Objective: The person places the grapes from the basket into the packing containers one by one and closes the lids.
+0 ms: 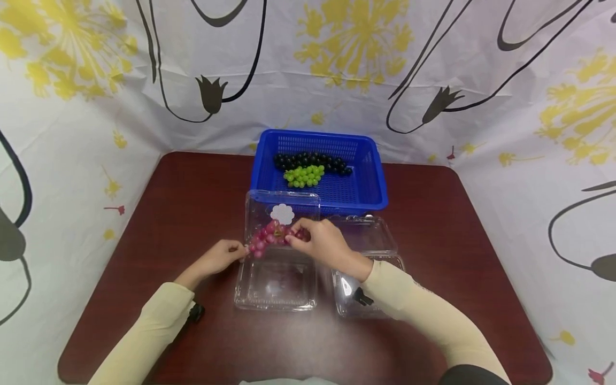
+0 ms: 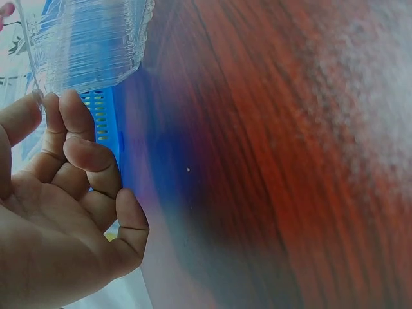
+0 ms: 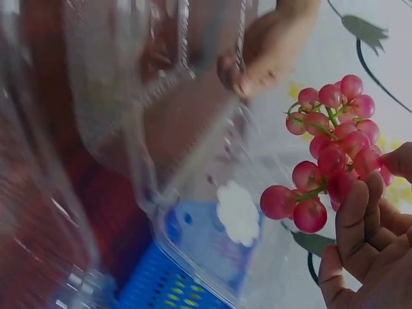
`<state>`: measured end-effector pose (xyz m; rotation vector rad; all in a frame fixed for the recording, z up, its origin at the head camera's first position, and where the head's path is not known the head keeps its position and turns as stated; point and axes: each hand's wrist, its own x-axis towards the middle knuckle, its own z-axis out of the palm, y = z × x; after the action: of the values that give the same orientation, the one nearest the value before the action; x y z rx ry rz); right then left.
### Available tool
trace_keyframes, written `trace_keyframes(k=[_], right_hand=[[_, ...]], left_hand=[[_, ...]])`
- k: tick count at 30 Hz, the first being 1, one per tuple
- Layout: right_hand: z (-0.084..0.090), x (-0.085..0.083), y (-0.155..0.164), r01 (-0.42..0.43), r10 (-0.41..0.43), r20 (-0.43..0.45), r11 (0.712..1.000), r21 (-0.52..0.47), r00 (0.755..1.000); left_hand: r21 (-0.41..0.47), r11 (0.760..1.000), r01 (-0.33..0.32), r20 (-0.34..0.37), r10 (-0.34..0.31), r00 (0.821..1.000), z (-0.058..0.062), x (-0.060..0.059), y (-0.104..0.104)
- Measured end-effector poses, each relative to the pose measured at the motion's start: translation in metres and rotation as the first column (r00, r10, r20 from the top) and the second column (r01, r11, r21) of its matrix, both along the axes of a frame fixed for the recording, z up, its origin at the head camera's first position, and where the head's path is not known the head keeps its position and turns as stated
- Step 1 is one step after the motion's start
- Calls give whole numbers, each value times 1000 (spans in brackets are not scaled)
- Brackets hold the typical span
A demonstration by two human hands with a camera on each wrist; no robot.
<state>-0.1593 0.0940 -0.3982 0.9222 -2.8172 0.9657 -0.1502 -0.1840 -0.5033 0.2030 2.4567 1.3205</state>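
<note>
My right hand [image 1: 294, 239] [image 3: 380, 183] pinches a bunch of red grapes [image 1: 269, 237] [image 3: 331, 154] and holds it above an open clear clamshell container [image 1: 276, 283], in front of the raised lid [image 1: 281, 206] with its white flower sticker [image 3: 238, 212]. At the container's left edge is my left hand [image 1: 237, 249] [image 2: 42, 100], fingers curled, thumb and forefinger meeting on the clear plastic [image 2: 90, 45]. The right wrist view shows that left hand [image 3: 248, 77] at the plastic's edge behind the grapes.
A blue basket [image 1: 380, 182] [image 2: 103, 122] at the back holds a bunch of black grapes [image 1: 310, 159] and one of green grapes [image 1: 304, 175]. A second open clamshell [image 1: 366, 235] lies under my right forearm. All of it stands on a dark red table [image 1: 457, 256] ringed by a flowered cloth.
</note>
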Motion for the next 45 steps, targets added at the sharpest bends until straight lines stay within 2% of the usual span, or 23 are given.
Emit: trace_keyframes(k=[8,20,27,37,45], right_hand=[[-17,20,3,-77,72,135,997,30,988],[-39,41,4,-171,152,159,978,116,975],[-51,43,3,-192,178,81,952,238,981],[-61,44,5,-225,196,117,908,353,974],[-63,44,7,-296,238,185,853,429,954]], left_hand=[[-20,1000,-22,6,22,1000,-1,0,-3],[-23,1000,-15,16,16,1000,-1,-1,-1],[-19,999,-33,27,34,999,0,0,-2],[-8,999,-47,32,47,998,-3,0,-2],[-14,999,-51,29,51,998,-3,0,-2]])
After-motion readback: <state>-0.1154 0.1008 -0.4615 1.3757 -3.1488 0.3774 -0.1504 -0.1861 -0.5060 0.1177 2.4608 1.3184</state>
